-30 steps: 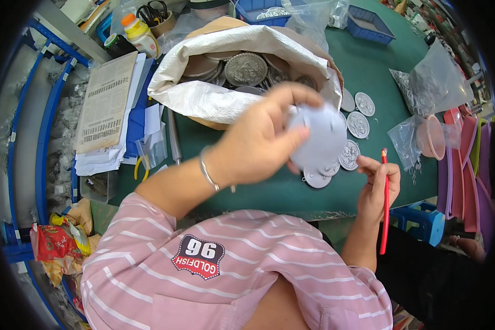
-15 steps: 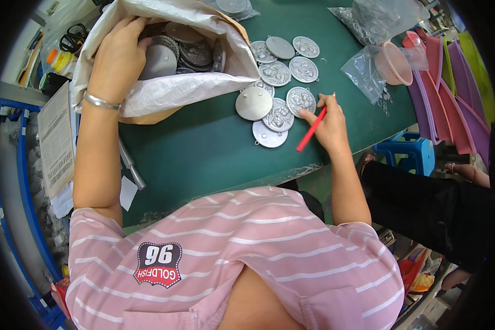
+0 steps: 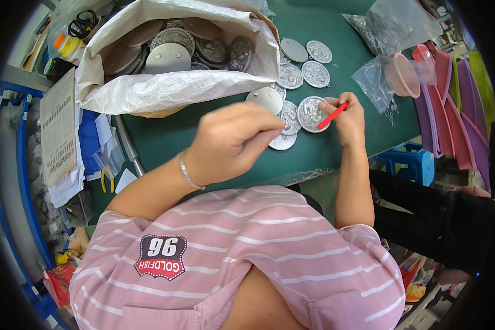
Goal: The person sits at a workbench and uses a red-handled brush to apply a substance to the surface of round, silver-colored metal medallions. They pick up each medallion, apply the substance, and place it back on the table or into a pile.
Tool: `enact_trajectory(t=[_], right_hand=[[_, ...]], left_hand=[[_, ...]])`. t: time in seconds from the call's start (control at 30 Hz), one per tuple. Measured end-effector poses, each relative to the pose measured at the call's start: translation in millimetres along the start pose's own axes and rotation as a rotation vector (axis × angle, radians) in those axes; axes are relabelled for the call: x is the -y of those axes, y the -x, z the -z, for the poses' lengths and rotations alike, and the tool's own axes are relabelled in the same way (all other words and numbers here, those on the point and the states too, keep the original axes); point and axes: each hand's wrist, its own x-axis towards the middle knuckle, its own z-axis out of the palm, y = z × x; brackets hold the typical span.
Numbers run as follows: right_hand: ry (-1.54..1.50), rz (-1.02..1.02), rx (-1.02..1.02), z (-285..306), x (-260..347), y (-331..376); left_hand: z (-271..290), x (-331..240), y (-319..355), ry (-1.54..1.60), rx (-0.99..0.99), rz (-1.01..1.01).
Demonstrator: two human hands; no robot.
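Red pen sits pinched in our right hand over a medal; our left hand hovers, fingers pressed together, above the green surface.

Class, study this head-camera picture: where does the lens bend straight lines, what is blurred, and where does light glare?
In the head view, the fisheye lens bows the blue rack and table edge near the black rim; the left hand looks slightly soft, close to the lens; the plain metal discs in the white sack shine palely; the right hand with the red pencil is sharp.
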Motion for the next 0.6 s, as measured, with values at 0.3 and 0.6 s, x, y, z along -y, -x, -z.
enact_trajectory(t=[0.3,0.6], right_hand=[[-0.531,0.373,0.275,-27,21,35],[-0.764,0.242,0.356,-54,18,55]], left_hand=[[-27,36,37,1.01,0.237,1.22],[-16,30,36,1.385,0.204,1.308]])
